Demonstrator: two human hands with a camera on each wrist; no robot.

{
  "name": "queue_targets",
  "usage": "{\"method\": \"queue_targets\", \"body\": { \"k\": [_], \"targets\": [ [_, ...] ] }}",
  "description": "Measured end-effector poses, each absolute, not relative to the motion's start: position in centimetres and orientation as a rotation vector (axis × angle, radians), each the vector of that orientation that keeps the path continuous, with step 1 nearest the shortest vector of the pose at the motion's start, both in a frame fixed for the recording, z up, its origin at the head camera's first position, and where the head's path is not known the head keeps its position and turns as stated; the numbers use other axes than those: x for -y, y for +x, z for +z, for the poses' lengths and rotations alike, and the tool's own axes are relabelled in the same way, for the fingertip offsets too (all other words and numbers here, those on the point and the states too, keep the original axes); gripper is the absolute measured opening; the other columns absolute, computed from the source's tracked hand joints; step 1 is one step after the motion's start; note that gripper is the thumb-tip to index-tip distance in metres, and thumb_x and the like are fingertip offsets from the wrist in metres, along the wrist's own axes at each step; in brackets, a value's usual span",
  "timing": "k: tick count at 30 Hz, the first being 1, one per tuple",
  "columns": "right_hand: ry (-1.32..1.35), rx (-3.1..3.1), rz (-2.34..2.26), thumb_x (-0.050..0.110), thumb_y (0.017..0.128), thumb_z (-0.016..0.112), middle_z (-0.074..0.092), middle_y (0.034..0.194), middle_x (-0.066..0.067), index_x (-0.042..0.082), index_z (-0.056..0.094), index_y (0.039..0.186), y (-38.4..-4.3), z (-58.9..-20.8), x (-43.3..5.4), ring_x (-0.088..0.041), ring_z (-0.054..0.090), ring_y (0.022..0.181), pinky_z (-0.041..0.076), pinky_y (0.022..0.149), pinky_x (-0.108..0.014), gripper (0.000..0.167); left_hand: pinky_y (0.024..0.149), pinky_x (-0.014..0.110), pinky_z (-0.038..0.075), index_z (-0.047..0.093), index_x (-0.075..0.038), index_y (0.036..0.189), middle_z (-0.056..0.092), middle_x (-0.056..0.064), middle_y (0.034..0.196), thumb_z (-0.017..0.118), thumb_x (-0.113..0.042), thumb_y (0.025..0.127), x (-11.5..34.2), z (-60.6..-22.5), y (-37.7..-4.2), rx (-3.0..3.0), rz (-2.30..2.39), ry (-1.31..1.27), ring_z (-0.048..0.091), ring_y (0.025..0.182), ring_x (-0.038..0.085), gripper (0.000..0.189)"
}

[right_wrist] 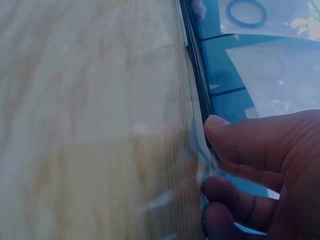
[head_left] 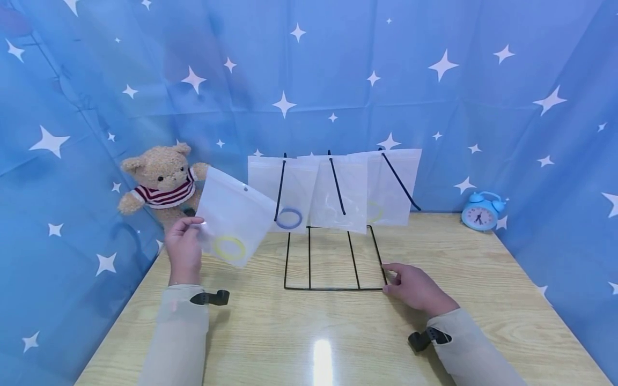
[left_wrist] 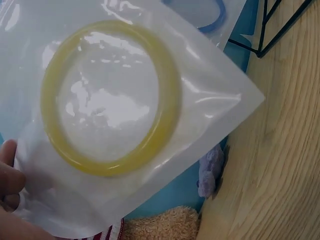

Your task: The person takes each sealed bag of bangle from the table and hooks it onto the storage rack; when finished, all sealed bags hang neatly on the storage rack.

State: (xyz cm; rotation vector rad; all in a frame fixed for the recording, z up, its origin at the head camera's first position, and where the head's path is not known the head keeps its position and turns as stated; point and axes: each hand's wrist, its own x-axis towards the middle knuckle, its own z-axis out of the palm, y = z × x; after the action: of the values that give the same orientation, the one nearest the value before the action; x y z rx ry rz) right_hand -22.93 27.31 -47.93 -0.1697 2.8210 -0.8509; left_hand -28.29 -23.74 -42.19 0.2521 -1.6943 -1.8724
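My left hand [head_left: 185, 246] pinches a white-and-clear plastic zip bag [head_left: 236, 206] by its left edge, holding it tilted above the table. Inside it lies a yellow bangle [left_wrist: 170, 95], seen large in the left wrist view. With thumb and fingers, my right hand [head_left: 417, 287] grips the front right corner of a black wire rack [head_left: 309, 257]. Three similar bags hang from the rack's prongs: a left bag [head_left: 263, 187] with a purple-blue bangle [head_left: 300, 219], a middle bag [head_left: 354, 187] with a faint ring, and a right bag [head_left: 403, 177] with a pale yellow-green one.
A teddy bear [head_left: 169, 182] in a striped top sits at the back left, behind my left hand. A blue alarm clock [head_left: 479, 216] stands at the back right of the wooden table [head_left: 270, 332]. A starry blue curtain [head_left: 338, 69] encloses the back and sides.
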Motion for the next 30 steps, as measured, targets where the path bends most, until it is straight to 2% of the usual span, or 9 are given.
{"method": "queue_targets", "body": {
  "k": [7, 11, 16, 19, 21, 26, 30],
  "targets": [
    [-0.175, -2.825, -0.833, 0.024, 0.097, 0.077, 0.067, 0.092, -0.001, 0.005, 0.055, 0.152, -23.0, -47.9, -27.2, -0.016, 0.058, 0.077, 0.050, 0.068, -0.035, 0.062, 0.089, 0.031, 0.044, 0.069, 0.010, 0.106, 0.062, -0.003, 0.114, 0.048, 0.010, 0.095, 23.0, -42.1, -28.2, 1.885, -1.877, 0.186, 0.052, 0.111, 0.015, 0.024],
    [-0.179, -2.825, -0.836, 0.024, 0.097, 0.077, 0.068, 0.092, -0.001, 0.005, 0.055, 0.152, -23.0, -47.9, -27.3, -0.016, 0.059, 0.078, 0.051, 0.068, -0.036, 0.062, 0.088, 0.029, 0.045, 0.069, 0.011, 0.107, 0.064, -0.003, 0.112, 0.047, 0.010, 0.094, 22.4, -42.1, -28.2, 1.954, -1.867, 0.132, 0.053, 0.110, 0.015, 0.025],
    [-0.173, -2.824, -0.841, 0.025, 0.097, 0.077, 0.069, 0.095, -0.002, 0.005, 0.055, 0.152, -23.0, -47.9, -27.3, -0.017, 0.060, 0.080, 0.052, 0.070, -0.037, 0.062, 0.082, 0.026, 0.048, 0.071, 0.008, 0.103, 0.061, -0.003, 0.096, 0.049, 0.008, 0.096, 21.7, -42.2, -28.3, 2.014, -1.885, 0.051, 0.053, 0.101, 0.017, 0.024],
    [-0.171, -2.821, -0.847, 0.025, 0.097, 0.077, 0.068, 0.095, -0.002, 0.006, 0.055, 0.152, -23.0, -47.9, -27.3, -0.017, 0.060, 0.079, 0.052, 0.069, -0.036, 0.062, 0.080, 0.027, 0.049, 0.070, 0.011, 0.103, 0.055, 0.000, 0.085, 0.048, 0.008, 0.097, 21.3, -42.2, -28.2, 2.040, -1.889, -0.021, 0.052, 0.093, 0.019, 0.023],
    [-0.168, -2.816, -0.856, 0.024, 0.097, 0.077, 0.068, 0.094, -0.002, 0.006, 0.055, 0.152, -23.0, -47.9, -27.3, -0.017, 0.060, 0.078, 0.051, 0.068, -0.036, 0.062, 0.081, 0.026, 0.050, 0.068, 0.014, 0.105, 0.057, -0.001, 0.088, 0.046, 0.009, 0.097, 21.0, -42.1, -28.0, 2.060, -1.895, -0.062, 0.053, 0.095, 0.019, 0.024],
    [-0.167, -2.810, -0.865, 0.024, 0.097, 0.076, 0.068, 0.093, -0.002, 0.005, 0.055, 0.152, -22.8, -47.9, -27.3, -0.017, 0.059, 0.078, 0.051, 0.069, -0.036, 0.062, 0.085, 0.021, 0.050, 0.067, 0.017, 0.108, 0.064, -0.006, 0.111, 0.044, 0.011, 0.096, 20.4, -42.1, -27.9, 2.136, -1.887, -0.124, 0.055, 0.109, 0.013, 0.027],
    [-0.163, -2.808, -0.866, 0.025, 0.097, 0.077, 0.068, 0.094, -0.002, 0.005, 0.055, 0.152, -22.8, -47.8, -27.3, -0.017, 0.060, 0.079, 0.051, 0.070, -0.036, 0.062, 0.085, 0.020, 0.050, 0.068, 0.015, 0.107, 0.065, -0.005, 0.110, 0.046, 0.011, 0.096, 19.9, -42.1, -27.8, 2.177, -1.864, -0.172, 0.055, 0.108, 0.013, 0.026]
  ]
}}
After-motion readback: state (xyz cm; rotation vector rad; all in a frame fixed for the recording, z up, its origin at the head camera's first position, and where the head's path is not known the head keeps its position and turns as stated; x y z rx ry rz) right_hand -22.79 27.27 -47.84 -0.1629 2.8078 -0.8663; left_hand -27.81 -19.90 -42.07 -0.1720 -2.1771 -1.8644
